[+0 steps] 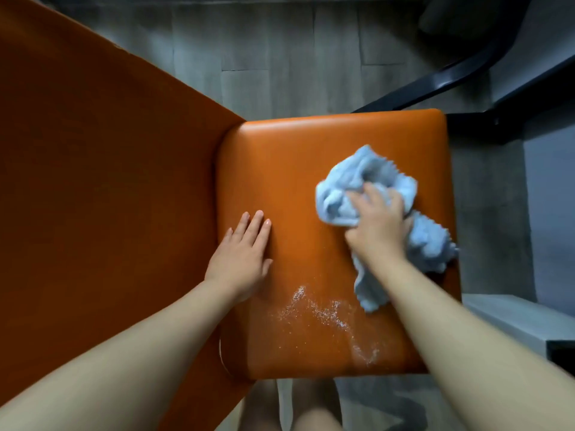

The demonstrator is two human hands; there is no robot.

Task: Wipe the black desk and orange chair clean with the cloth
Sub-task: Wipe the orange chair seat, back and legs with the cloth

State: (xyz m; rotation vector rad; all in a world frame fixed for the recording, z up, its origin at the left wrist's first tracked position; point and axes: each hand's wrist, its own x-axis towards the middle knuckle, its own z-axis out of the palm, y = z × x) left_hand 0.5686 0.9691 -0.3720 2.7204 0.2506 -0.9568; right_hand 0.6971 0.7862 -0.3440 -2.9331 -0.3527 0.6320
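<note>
We are at the chair stage: the orange chair [298, 169] seat is under the wipe, and no desk top is in view. Our right hand [378, 227] presses the cloth [342, 188] onto the far right part of the seat, its fingers curled into the bunched blue fabric and gripping it. Our left hand [241, 256] lies flat on the seat's left side beside the backrest, fingers straight and together, holding nothing. A scatter of white powder [323, 315] sits on the seat's near edge, just nearer than the cloth. The next stroke likely calls for drawing the cloth toward us across that powder under steady pressure.
</note>
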